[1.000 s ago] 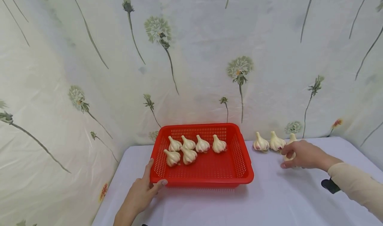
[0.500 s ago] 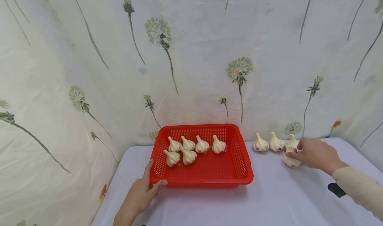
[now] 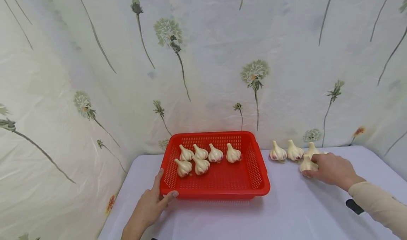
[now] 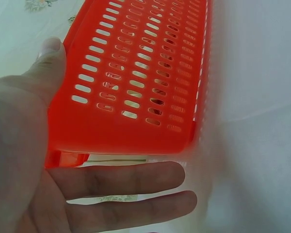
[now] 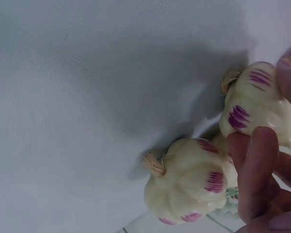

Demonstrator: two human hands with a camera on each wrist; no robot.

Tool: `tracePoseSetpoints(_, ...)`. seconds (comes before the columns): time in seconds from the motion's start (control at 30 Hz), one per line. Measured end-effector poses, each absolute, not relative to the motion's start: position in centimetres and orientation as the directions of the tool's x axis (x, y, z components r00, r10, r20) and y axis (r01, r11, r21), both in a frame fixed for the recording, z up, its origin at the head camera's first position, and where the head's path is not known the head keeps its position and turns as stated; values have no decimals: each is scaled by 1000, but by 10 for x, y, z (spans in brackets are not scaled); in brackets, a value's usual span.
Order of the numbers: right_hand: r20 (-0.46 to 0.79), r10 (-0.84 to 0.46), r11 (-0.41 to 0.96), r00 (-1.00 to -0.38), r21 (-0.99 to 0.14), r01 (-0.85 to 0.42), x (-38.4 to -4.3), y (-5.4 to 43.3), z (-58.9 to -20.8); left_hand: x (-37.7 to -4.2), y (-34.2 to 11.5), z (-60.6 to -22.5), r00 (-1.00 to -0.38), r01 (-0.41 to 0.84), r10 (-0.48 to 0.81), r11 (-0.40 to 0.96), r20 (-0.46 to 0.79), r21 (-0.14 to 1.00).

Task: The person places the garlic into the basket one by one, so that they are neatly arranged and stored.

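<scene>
A red plastic basket [image 3: 222, 183] with slotted walls stands on the table with several garlic bulbs [image 3: 215, 153] inside, towards its back and left. My left hand [image 3: 147, 206] holds its near left corner between thumb and index finger; two other fingers [image 4: 131, 213] stretch out straight past the wall in the left wrist view. Right of the basket, my right hand [image 3: 335, 169] pinches a garlic bulb [image 3: 308, 165] between thumb and fingers. The right wrist view shows this bulb [image 5: 252, 99] low over or on the cloth, with purple streaks and a root tuft.
Near the back edge, right of the basket, more garlic bulbs [image 3: 277, 151] stand in a row, the rightmost partly hidden by the right hand and its bulb. A pale cloth covers the table [image 3: 222, 220]. Behind hangs a dandelion-patterned curtain [image 3: 210, 74].
My right hand has come down onto the front bulb at the right and closed its fingers round it, shifting slightly. The left hand and basket have stayed put.
</scene>
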State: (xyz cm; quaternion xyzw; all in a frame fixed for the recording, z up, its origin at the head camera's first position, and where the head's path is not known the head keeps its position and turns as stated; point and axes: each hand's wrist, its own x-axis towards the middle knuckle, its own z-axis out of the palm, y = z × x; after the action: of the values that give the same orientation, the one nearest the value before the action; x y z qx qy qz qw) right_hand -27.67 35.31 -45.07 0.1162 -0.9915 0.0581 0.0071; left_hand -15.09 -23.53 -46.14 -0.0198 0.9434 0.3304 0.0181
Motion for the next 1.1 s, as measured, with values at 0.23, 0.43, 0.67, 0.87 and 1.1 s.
tracePoseSetpoints(0.23,55,-240,965,-969,-92,-244,-276,350,-456,-150,-235,-461,-999,-48,-24,779,-47,626)
tracePoseSetpoints(0.43,63,-266,959,-962,-88,-271,-276,349,-458,-150,-235,-462,-999,-45,-23,781,-44,623)
tracePoseSetpoints(0.67,19,-277,954,-961,-112,-277,-279,352,-457,-151,-234,-462,-998,-53,-27,780,-51,623)
tracePoseSetpoints(0.87,-32,-247,958,-968,-160,-239,-283,353,-449,-150,-233,-461,-998,-51,-25,779,-50,625)
tracePoseSetpoints(1.1,-2,-258,945,-966,-208,-252,-287,346,-434,-151,-234,-460,-998,-50,-25,781,-49,623)
